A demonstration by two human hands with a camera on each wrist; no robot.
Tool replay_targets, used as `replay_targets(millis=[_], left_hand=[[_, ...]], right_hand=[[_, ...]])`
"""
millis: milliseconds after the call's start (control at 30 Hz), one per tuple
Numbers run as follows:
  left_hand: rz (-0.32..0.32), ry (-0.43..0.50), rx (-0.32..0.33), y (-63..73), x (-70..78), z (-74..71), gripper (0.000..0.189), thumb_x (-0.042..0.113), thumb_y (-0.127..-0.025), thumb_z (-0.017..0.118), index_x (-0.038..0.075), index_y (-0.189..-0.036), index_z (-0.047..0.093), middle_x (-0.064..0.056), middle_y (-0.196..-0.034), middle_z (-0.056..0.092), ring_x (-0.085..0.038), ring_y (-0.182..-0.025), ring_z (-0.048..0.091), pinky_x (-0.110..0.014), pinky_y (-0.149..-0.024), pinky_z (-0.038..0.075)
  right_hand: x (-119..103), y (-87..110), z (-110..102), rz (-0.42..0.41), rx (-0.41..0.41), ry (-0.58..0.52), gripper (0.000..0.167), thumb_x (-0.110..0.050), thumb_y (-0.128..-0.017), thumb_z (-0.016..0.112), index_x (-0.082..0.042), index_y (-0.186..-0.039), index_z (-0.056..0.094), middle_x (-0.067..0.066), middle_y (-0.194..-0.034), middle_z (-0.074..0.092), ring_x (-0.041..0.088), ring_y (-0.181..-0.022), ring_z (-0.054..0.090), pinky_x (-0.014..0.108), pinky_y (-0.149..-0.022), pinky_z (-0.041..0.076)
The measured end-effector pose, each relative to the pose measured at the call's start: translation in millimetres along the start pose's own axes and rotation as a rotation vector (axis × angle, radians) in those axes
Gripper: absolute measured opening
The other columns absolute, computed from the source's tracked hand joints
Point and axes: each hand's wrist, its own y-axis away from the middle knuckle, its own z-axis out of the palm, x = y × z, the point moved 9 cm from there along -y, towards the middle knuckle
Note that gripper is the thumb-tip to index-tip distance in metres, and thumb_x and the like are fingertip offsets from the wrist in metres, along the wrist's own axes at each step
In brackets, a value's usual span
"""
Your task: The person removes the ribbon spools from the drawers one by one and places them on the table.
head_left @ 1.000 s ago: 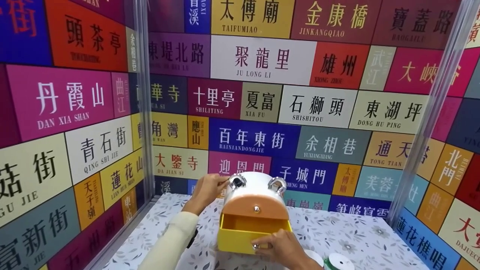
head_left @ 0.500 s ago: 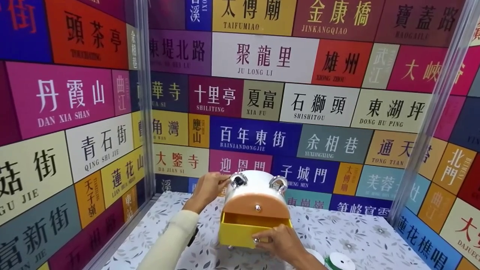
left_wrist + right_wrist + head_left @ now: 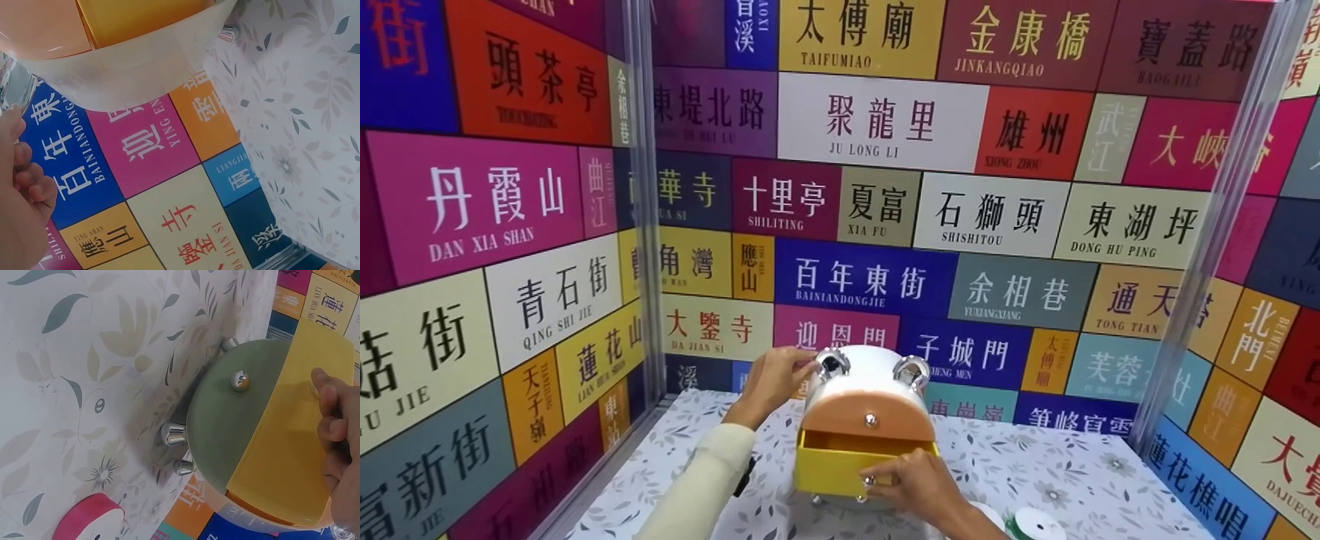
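Note:
A small rounded drawer chest [image 3: 861, 367] with a white body stands on the table, two silver ring-shaped ornaments on top. My left hand [image 3: 772, 382] holds the left ring ornament [image 3: 832, 364] between thumb and fingers. Part way out of the chest is the yellow drawer [image 3: 826, 471], below the orange top drawer [image 3: 840, 414]. My right hand [image 3: 919, 486] pinches the yellow drawer's silver knob [image 3: 868, 480]. In the right wrist view, that knob is largely hidden by the fingers, and a green bottom drawer [image 3: 225, 422] with its own knob [image 3: 239, 381] appears closed.
White spools, one with green edging [image 3: 1035, 523], lie beside my right forearm. A pink-red ribbon roll [image 3: 90, 517] shows in the right wrist view. The table [image 3: 1065, 472] has a leaf-patterned cover; walls with coloured sign panels [image 3: 870, 277] enclose it.
The yellow drawer has slid further into the chest, with my right hand moving along with it. My left hand stays at the ring ornament.

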Motion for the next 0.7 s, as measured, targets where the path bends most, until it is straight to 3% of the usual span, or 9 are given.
replay_targets(millis=[133, 400, 567, 700], left_hand=[[-0.01, 0.008, -0.006, 0.6, -2.2, 1.5, 0.025, 0.034, -0.099, 0.073, 0.022, -0.12, 0.08, -0.001, -0.11, 0.078, -0.017, -0.093, 0.073, -0.035, -0.079, 0.059], [0.001, 0.004, -0.008, -0.8, -2.0, 0.8, 0.026, 0.033, -0.098, 0.074, 0.022, -0.121, 0.079, -0.001, -0.109, 0.078, -0.018, -0.091, 0.072, -0.036, -0.078, 0.058], [0.011, 0.028, -0.008, -0.1, -1.4, 0.4, 0.027, 0.032, -0.098, 0.074, 0.021, -0.123, 0.079, -0.001, -0.111, 0.078, -0.018, -0.091, 0.072, -0.037, -0.077, 0.059], [0.017, 0.031, -0.008, -0.2, -0.6, 0.1, 0.028, 0.032, -0.098, 0.074, 0.022, -0.123, 0.078, -0.001, -0.113, 0.078, -0.018, -0.092, 0.073, -0.037, -0.078, 0.059]], right_hand=[[1.5, -1.8, 1.3, -0.016, 0.015, 0.003, 0.025, -0.029, -0.078, 0.093, -0.034, -0.101, 0.084, -0.012, -0.091, 0.078, 0.002, -0.08, 0.072, 0.025, -0.071, 0.06], [5.9, -5.2, 2.4, -0.017, 0.03, -0.005, 0.026, -0.027, -0.078, 0.093, -0.033, -0.102, 0.085, -0.013, -0.072, 0.075, -0.012, -0.058, 0.056, 0.015, -0.054, 0.049], [3.6, -5.7, 0.2, -0.057, 0.083, 0.07, 0.029, -0.029, -0.075, 0.094, -0.037, -0.101, 0.085, -0.019, -0.06, 0.067, -0.014, -0.052, 0.049, 0.019, -0.053, 0.049], [4.1, -7.0, 0.5, -0.06, 0.096, 0.081, 0.029, -0.029, -0.075, 0.094, -0.036, -0.101, 0.084, -0.018, -0.059, 0.067, -0.015, -0.051, 0.048, 0.017, -0.051, 0.047]])
